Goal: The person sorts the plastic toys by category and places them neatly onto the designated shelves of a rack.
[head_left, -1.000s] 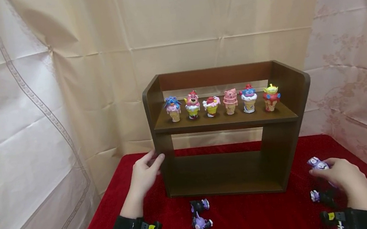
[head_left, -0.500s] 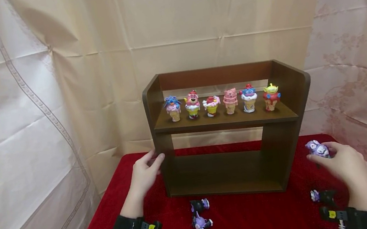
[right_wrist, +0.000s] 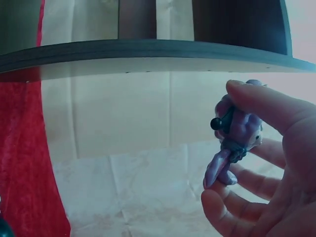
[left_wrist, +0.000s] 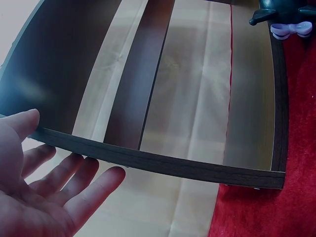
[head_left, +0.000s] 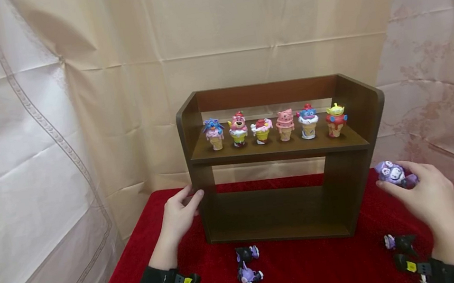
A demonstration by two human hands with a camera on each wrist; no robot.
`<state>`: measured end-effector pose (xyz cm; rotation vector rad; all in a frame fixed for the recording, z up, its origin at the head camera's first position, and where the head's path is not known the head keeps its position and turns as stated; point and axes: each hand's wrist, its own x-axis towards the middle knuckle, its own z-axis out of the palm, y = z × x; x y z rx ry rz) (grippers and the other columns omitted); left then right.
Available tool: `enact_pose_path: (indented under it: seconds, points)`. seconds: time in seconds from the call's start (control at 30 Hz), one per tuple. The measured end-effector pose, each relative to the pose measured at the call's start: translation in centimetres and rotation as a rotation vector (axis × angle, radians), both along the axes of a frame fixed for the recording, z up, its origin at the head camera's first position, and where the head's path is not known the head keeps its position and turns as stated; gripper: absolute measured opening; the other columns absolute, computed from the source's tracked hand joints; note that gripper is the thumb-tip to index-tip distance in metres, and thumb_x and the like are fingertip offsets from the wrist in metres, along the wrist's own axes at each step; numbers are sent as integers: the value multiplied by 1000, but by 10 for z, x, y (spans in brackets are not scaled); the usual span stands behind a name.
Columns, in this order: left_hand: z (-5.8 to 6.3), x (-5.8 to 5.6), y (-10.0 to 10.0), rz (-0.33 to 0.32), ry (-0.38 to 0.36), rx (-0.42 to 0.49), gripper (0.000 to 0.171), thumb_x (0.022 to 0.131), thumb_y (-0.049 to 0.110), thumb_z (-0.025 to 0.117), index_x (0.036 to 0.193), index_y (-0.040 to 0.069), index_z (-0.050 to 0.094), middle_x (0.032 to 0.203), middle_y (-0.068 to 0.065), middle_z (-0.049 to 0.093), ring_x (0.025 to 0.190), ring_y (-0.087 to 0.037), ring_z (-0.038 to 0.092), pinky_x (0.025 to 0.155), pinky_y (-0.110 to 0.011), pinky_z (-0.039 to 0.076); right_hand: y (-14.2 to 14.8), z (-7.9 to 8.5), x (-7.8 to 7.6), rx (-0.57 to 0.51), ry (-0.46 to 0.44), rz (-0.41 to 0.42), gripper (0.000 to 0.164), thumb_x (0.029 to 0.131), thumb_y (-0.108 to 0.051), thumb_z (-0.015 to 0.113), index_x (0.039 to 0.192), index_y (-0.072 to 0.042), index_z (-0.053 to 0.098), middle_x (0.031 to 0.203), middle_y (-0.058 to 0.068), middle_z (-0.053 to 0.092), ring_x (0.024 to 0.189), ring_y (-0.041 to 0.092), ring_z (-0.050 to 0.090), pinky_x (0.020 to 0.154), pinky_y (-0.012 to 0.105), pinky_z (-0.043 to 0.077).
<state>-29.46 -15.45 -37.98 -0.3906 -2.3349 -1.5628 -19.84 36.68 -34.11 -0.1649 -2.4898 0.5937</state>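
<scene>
In the head view, my right hand [head_left: 427, 191] holds up a purple figurine [head_left: 395, 174] to the right of the brown two-tier shelf [head_left: 280, 151]. The right wrist view shows the thumb on one side of this figurine [right_wrist: 239, 131] and fingers on the other; it has purple and dark parts. At the shelf's left side panel rests my left hand [head_left: 180, 214]. The left wrist view has that hand's thumb at the edge of the side panel [left_wrist: 163, 160], its fingers fairly straight along the outer side.
A row of several colourful ice-cream-cone figurines [head_left: 285, 125] stands on the upper board. Before the shelf lie a black figurine [head_left: 247, 253] and a purple one [head_left: 249, 276] on the red cloth [head_left: 313, 273]. Another dark figurine [head_left: 400, 243] lies below my right hand.
My right hand has lifted the purple figurine up off the cloth, beside the shelf's right panel. The left hand and the shelf stay where they were.
</scene>
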Motion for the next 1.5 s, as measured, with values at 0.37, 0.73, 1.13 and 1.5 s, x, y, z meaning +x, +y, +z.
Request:
enact_pose_path:
  seconds: [0.37, 0.73, 1.13, 1.5]
  points:
    - [0, 0, -1, -3, 7, -10, 56, 92, 40, 63, 137, 10, 51, 124, -14, 60, 76, -16, 66, 72, -43, 58, -17, 15, 9, 11, 213, 39, 62, 73, -31, 83, 124, -7, 59, 125, 27, 48, 111, 45, 42, 80, 69, 36]
    - [-1, -1, -1, -11, 11, -1, 55, 92, 40, 64, 137, 12, 52, 124, -12, 60, 81, -22, 66, 72, -45, 57, -42, 20, 11, 76, 384, 132, 61, 61, -21, 89, 116, -10, 65, 121, 15, 54, 104, 36, 49, 74, 62, 43]
    - [0, 0, -1, -14, 13, 1, 52, 92, 38, 64, 137, 14, 53, 122, -11, 62, 80, -18, 66, 72, -45, 58, -75, 20, 6, 204, 448, 249, 63, 56, -20, 90, 112, -7, 65, 119, 14, 56, 101, 33, 52, 68, 58, 50]
    - [0, 0, -1, -16, 16, -2, 52, 92, 38, 64, 137, 13, 53, 121, -12, 62, 79, -19, 66, 70, -40, 58, -92, 8, -4, 242, 408, 334, 62, 56, -30, 90, 110, -10, 65, 117, 10, 55, 102, 28, 52, 69, 53, 52]
